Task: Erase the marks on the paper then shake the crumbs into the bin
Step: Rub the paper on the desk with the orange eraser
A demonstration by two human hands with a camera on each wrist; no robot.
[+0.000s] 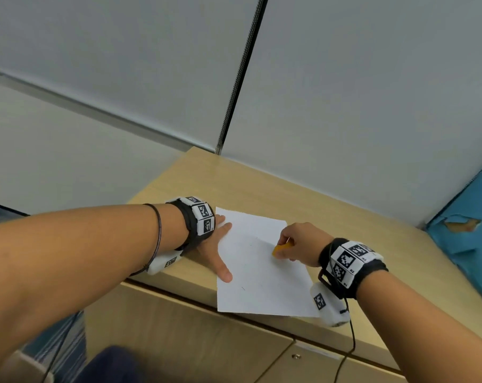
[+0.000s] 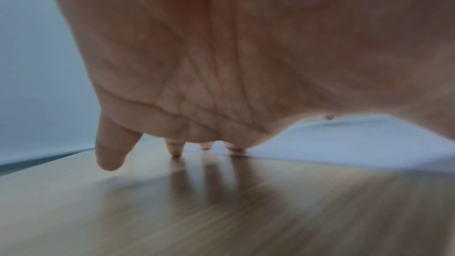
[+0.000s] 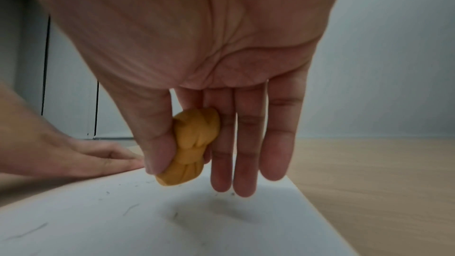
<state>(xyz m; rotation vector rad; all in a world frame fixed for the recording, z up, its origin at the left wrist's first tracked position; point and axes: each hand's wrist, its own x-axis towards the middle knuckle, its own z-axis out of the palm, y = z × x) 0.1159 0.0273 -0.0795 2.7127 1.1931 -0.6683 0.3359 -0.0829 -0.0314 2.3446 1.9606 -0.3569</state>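
Pinching an orange eraser (image 3: 191, 146) against the paper (image 1: 262, 272), my right hand (image 1: 299, 244) works; my left hand (image 1: 215, 250) lies flat, fingers spread, pinning the sheet on the wooden counter (image 1: 331, 205) by grey walls (image 1: 358, 92).

The left hand (image 2: 221, 55) fills the upper frame, palm down, its creased underside close to the lens; straight fingertips (image 2: 175, 149) touch the glossy pale wooden desk top (image 2: 221, 211), which mirrors them; beyond the fingertips, right of them, lies the white sheet of paper (image 2: 357, 147); behind stands a blurred pale grey wall (image 2: 37, 65).
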